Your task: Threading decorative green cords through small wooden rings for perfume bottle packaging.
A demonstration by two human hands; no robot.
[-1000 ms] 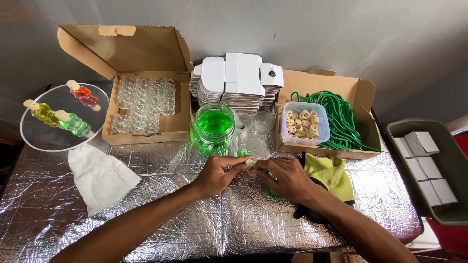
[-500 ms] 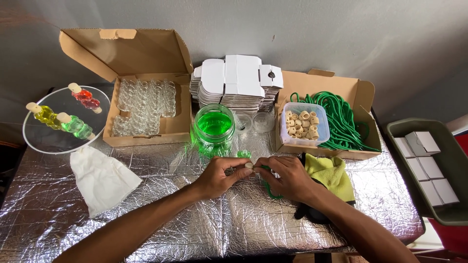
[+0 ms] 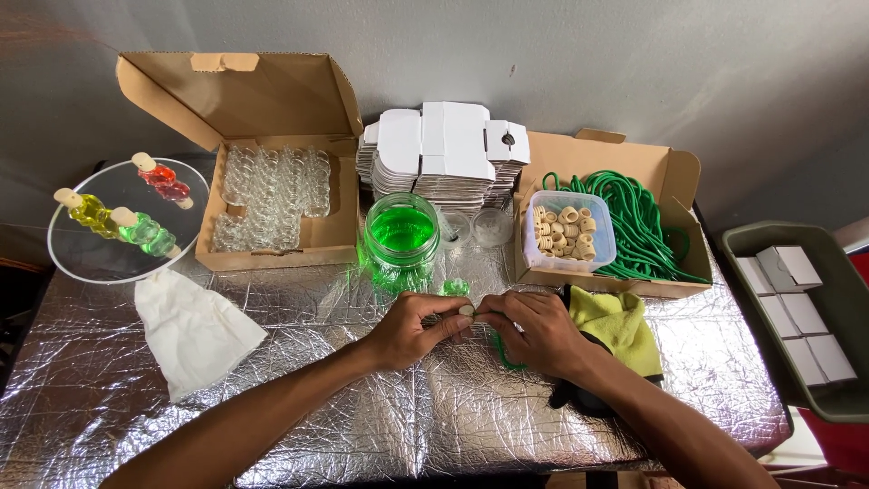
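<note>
We have both hands together at the middle of the foil-covered table (image 3: 272,398), just in front of the jar of green liquid (image 3: 401,237). Our left hand (image 3: 409,328) pinches a small cork (image 3: 466,311) between thumb and fingertips, and our right hand (image 3: 534,330) closes on it from the other side, with a length of green cord (image 3: 501,349) trailing under the palm. There seems to be a tiny glass bottle beneath the cork, but our fingers hide most of it, so we cannot be sure.

The cork looks light and slightly springy, easy to crush or drop; we judge it best held by its sides, near the top. Any small bottle would be slick and breakable, so a gentle pinch around its body suits it. The cord is soft and limp and will not hold a shape.

More corks fill the clear tub (image 3: 568,234), and a yellow cloth (image 3: 615,321) lies just beside our right wrist.
</note>
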